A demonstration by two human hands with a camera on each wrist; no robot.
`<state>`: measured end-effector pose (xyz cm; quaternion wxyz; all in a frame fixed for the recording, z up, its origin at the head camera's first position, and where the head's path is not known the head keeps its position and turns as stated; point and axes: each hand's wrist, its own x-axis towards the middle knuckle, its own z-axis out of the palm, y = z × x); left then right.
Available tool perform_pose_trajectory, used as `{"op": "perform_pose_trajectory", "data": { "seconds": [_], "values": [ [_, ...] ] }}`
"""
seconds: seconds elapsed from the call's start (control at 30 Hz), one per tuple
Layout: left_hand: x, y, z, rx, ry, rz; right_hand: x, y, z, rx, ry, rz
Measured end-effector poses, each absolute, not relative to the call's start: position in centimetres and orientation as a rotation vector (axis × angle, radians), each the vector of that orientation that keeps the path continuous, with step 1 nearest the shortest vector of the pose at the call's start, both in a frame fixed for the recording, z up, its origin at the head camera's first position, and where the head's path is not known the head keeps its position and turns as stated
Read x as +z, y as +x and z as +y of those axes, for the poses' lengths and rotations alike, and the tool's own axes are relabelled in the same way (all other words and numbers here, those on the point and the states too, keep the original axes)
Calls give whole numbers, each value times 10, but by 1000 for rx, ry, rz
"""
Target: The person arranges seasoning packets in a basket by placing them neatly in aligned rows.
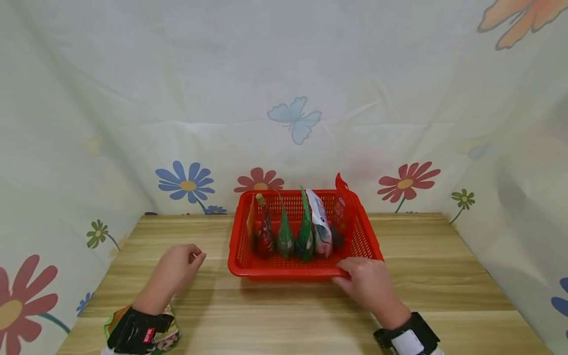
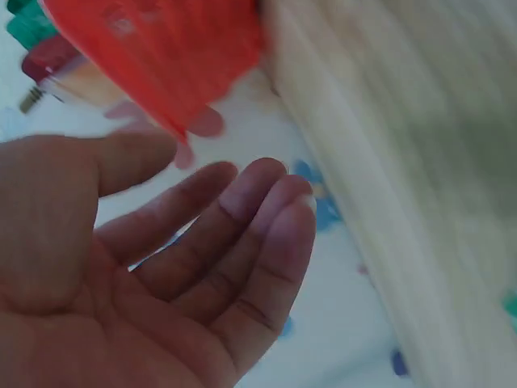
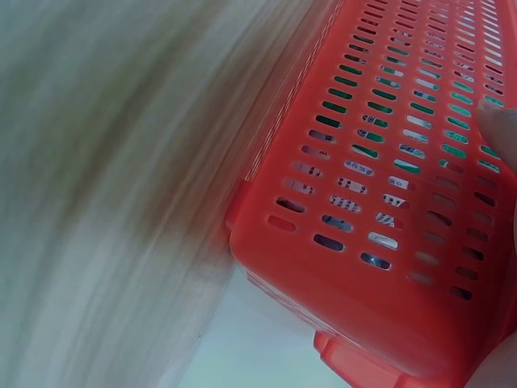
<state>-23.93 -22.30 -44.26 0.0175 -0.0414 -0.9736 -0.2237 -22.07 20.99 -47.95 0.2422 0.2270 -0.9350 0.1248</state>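
Note:
A red plastic basket with slotted walls stands on the wooden table. Several packets are lined up upright inside it, among them a dark red one, two green ones and a white-and-pink one. My right hand grips the basket's front rim near its right corner; the slotted wall fills much of the right wrist view. Left of the basket, my left hand is held apart from it, fingers loosely bent and nothing in them, as the left wrist view also shows.
A colourful packet lies on the table at the front left, partly hidden under my left wrist. A red packet stands taller than the basket's rim at its right end. Flower-printed cloth hangs behind the table and along its sides.

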Motion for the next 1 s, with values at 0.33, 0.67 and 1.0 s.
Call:
{"op": "perform_pose_trajectory", "data": {
  "seconds": [0.33, 0.67, 1.0],
  "values": [
    [-474, -226, -282, -740, -183, -3233, -479, -219, 211, 313, 595, -2566],
    [-481, -205, -336, -752, -178, -3330, -479, -221, 209, 316, 629, -2536],
    [-477, -197, -359, -1001, -217, -3470, -478, -220, 210, 318, 632, -2532]
  ]
}}
